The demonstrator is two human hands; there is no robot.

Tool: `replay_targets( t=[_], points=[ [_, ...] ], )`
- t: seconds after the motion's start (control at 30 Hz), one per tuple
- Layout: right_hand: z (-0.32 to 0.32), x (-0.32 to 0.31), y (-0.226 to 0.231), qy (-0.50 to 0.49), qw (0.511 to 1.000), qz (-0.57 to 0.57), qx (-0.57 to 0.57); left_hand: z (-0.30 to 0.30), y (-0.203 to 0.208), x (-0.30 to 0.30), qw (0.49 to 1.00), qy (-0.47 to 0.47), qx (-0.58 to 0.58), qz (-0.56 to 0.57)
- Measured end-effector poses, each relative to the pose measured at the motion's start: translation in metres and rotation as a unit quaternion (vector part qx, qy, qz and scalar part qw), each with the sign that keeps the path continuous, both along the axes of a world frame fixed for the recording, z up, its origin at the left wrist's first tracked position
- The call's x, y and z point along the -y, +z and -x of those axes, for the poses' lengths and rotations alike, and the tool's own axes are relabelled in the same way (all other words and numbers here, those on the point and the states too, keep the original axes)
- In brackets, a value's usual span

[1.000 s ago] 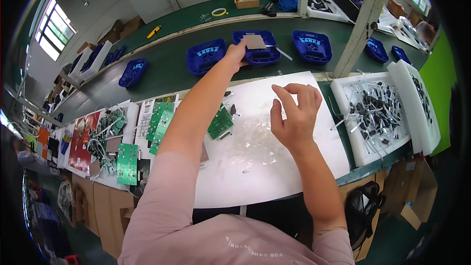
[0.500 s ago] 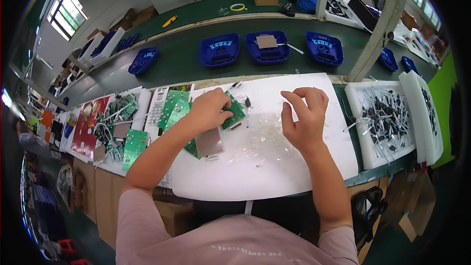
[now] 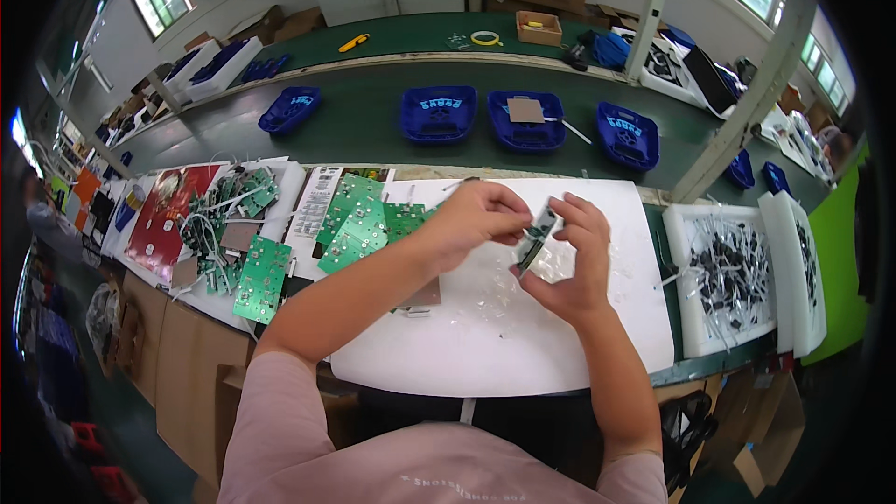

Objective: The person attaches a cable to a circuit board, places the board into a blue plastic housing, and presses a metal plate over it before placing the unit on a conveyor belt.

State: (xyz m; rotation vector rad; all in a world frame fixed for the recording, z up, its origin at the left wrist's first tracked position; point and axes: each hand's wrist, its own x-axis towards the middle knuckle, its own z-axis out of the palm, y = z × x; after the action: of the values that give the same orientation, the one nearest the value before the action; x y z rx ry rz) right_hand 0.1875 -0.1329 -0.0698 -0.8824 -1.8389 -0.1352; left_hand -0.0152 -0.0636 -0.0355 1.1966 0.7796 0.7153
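Observation:
Above the white sheet, a small green circuit board (image 3: 536, 241) is held up, tilted, between my two hands. My right hand (image 3: 581, 266) grips it by its ends, thumb at the lower end and fingers at the upper. The fingers of my left hand (image 3: 478, 221) are pinched together at the board's left edge. Under my left forearm and beyond it lie several larger green circuit boards (image 3: 359, 235), partly overlapping. A grey-brown flat plate (image 3: 427, 295) shows partly beside that forearm. Bits of clear plastic (image 3: 495, 303) are scattered on the sheet beneath my hands.
The white sheet (image 3: 560, 355) covers the bench before me. At right stands a white foam tray (image 3: 691, 317) of black parts with white wires. Wired boards (image 3: 219, 224) are piled at left. Blue plastic shells (image 3: 439, 117) line the green surface beyond, with a metal post (image 3: 747, 103) at right.
My left hand has lifted the small board off the sheet and moved right. My right hand, empty before, has closed on the board. The view has shifted slightly.

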Motion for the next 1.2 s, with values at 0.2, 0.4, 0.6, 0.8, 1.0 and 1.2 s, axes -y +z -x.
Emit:
replay_targets(
  t=[0.2, 0.4, 0.6, 0.8, 1.0, 1.2],
  points=[
    [-0.01, -0.001, -0.019, 0.156, 0.913, 0.184, -0.33, 0.062, 0.001, -0.098, 0.977, 0.067, -0.158, -0.13],
    [-0.021, 0.001, -0.019, 0.188, 0.815, 0.256, -0.484, 0.287, -0.02, -0.257, 0.527, 0.219, -0.788, -0.231],
    [-0.03, -0.004, -0.028, 0.148, 0.815, 0.274, -0.489, 0.36, -0.038, -0.283, 0.608, 0.219, -0.762, -0.05],
    [-0.031, -0.007, -0.03, 0.138, 0.821, 0.273, -0.482, 0.296, -0.024, -0.275, 0.524, 0.482, -0.67, -0.212],
    [-0.018, -0.006, -0.023, 0.21, 0.803, 0.276, -0.485, 0.218, 0.05, -0.179, 0.795, 0.526, -0.166, -0.253],
    [-0.004, 0.005, -0.011, 0.296, 0.763, 0.313, -0.482, 0.095, -0.007, -0.048, 0.918, -0.003, 0.36, 0.166]
  ],
)
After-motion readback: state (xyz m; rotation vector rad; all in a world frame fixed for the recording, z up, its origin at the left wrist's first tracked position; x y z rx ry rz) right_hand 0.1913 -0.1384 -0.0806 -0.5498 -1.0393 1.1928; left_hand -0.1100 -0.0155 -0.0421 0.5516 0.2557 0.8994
